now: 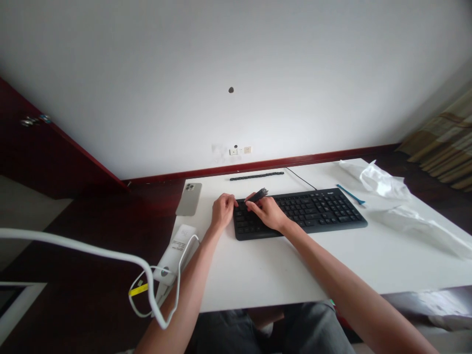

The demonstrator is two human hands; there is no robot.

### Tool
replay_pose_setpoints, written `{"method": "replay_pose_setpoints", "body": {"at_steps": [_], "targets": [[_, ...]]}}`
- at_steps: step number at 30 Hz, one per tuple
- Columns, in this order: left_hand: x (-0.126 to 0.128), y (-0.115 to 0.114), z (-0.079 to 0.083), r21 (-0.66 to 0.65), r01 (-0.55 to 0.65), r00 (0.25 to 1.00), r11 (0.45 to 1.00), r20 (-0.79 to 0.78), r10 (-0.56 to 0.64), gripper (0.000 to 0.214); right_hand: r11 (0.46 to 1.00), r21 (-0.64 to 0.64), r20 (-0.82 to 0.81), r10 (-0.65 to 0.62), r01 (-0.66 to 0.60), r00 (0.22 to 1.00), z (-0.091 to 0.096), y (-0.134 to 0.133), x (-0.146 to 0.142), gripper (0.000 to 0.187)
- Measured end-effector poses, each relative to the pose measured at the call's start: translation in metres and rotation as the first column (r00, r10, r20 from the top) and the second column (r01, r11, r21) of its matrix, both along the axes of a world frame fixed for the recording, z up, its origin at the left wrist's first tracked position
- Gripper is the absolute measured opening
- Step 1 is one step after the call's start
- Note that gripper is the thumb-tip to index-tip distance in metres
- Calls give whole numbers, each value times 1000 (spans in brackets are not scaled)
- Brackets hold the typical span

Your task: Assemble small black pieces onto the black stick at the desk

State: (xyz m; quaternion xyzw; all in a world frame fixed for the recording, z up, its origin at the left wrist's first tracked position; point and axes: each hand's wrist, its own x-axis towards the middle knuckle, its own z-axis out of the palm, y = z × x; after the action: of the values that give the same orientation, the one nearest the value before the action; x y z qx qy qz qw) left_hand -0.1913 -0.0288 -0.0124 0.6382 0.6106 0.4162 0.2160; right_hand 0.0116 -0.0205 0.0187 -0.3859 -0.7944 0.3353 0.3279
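A black keyboard (311, 211) lies on the white table (265, 275). My left hand (222, 210) is closed at its upper left corner, fingers bent against the edge. Over the keys on the left side, my right hand (268, 211) grips a slim black tool (260, 194). The tool leans, its wider end pointing up and right; its lower tip is mostly hidden by my fingers, and I cannot make out its exact kind. Behind the keyboard lies a row of small black pieces (257, 176) that look like keycaps.
A phone (189, 199) lies left of my left hand, near a white box (179, 248). A white cable (110, 253) crosses the left foreground. Right of the keyboard are a thin blue tool (350, 194) and crumpled white plastic (379, 178). A wall (177, 98) stands behind.
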Motion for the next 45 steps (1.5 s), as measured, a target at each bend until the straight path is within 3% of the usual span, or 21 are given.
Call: {"method": "replay_pose_setpoints", "body": {"at_steps": [8, 20, 30, 45], "targets": [[2, 1, -1, 24, -6, 1000, 1000, -17, 6, 41, 999, -29, 4, 36, -36, 999, -2, 5, 3, 42], [1, 3, -3, -23, -24, 1000, 999, -1, 24, 44, 997, -31, -15, 67, -67, 998, -5, 9, -3, 29], [2, 2, -2, -32, -40, 999, 999, -37, 38, 44, 995, 35, 38, -97, 95, 995, -6, 9, -16, 32], [4, 2, -2, -4, -37, 995, 999, -95, 36, 40, 984, 43, 40, -175, 173, 984, -8, 9, -21, 31]]}}
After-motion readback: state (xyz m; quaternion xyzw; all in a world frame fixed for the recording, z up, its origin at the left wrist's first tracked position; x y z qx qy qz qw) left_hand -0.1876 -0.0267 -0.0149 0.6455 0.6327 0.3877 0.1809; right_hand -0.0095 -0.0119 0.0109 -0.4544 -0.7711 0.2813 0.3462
